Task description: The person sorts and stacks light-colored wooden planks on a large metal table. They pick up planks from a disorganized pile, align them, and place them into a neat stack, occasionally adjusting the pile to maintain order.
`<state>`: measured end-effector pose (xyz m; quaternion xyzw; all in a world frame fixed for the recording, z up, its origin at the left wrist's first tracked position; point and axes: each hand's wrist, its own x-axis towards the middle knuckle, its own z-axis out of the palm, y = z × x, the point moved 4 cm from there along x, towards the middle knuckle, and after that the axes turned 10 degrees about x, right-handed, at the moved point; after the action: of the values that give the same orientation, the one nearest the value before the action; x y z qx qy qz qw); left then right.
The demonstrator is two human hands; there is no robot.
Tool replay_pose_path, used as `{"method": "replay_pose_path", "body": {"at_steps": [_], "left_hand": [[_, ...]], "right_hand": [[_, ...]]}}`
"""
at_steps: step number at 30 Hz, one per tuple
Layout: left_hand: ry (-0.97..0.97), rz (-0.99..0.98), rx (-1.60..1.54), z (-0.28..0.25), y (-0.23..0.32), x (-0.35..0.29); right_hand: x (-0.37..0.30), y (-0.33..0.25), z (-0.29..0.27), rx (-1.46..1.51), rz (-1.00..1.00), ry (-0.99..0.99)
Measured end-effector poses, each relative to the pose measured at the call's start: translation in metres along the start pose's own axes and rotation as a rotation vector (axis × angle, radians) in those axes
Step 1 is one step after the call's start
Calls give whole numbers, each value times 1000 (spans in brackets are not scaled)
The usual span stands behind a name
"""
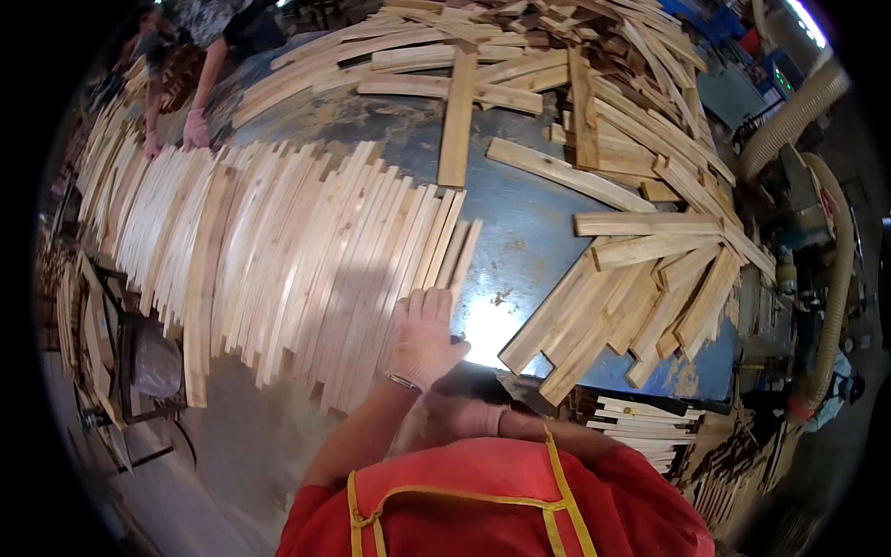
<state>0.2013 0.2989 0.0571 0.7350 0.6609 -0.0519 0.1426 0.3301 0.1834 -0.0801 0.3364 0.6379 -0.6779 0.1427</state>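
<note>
Wooden strips (pixel 306 251) lie side by side in a long, close-set row across the left part of the desk (pixel 520 265), a blue-grey metal surface marked with sawdust; their ends are uneven. The person's left grip (pixel 425 342), a pale-gloved hand, is opened flat with fingers extended over the near ends of the strips at the row's right side, clasping nothing visible. The right grip (pixel 461 417), also gloved, is blurred below the left wrist, close to a red apron (pixel 455 478) with yellow trim; its closure and any contents cannot be determined. Just beyond the row, one board (pixel 457 121) points away from the person. Loose boards (pixel 631 288) overlap at right, with a heap of offcuts (pixel 557 23) at the far side. A co-worker's gloved hand (pixel 196 129) is at the row's far-left end. Beige hose (pixel 796 110) runs at far right.
</note>
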Motion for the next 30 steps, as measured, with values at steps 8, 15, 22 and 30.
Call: {"method": "replay_pose_path", "body": {"at_steps": [8, 15, 22, 30], "left_hand": [[363, 25, 159, 28, -16, -9], [357, -12, 101, 17, -14, -5], [436, -24, 76, 29, -21, -10], [394, 25, -126, 0, -1, -33]], "right_hand": [[-145, 27, -426, -933, 135, 976], [-144, -6, -502, -919, 507, 336], [-163, -78, -467, 196, -88, 300], [-167, -191, -420, 764, -972, 438]]}}
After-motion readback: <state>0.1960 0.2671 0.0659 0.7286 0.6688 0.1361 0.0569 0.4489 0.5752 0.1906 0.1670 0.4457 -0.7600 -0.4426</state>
